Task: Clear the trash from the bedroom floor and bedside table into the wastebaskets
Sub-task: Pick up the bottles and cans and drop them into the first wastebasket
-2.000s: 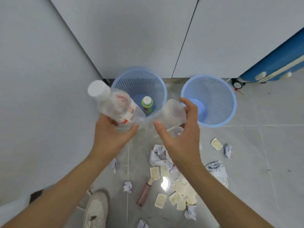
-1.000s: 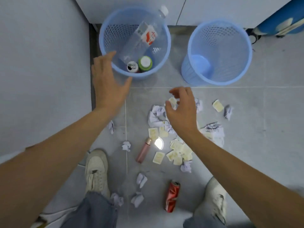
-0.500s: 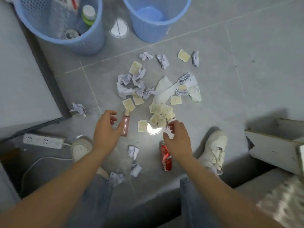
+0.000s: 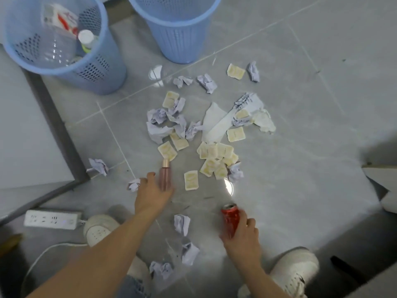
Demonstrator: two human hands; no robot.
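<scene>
My left hand [image 4: 151,193] reaches down to a pink bottle [image 4: 165,175] lying on the floor; the bottle's lower end sits between my thumb and forefinger. My right hand [image 4: 240,235] grips a crushed red can [image 4: 230,217], tilted up off the tiles. Crumpled lilac paper balls [image 4: 163,121] and yellowish square packets [image 4: 217,157] are scattered across the grey tiles ahead. Two blue mesh wastebaskets stand at the top: the left wastebasket [image 4: 101,69] holds clear plastic bottles [image 4: 55,46], and the inside of the right wastebasket [image 4: 180,44] is out of frame.
A white power strip [image 4: 51,219] with its cable lies at lower left, beside my left shoe [image 4: 97,230]. My right shoe [image 4: 294,267] is at lower right. A grey cabinet [image 4: 32,136] borders the left, and white furniture [image 4: 384,181] juts in at the right edge.
The bottles dropped into the left basket and my view tilted down to the floor. My left hand came down onto the pink bottle. My right hand took hold of the red can.
</scene>
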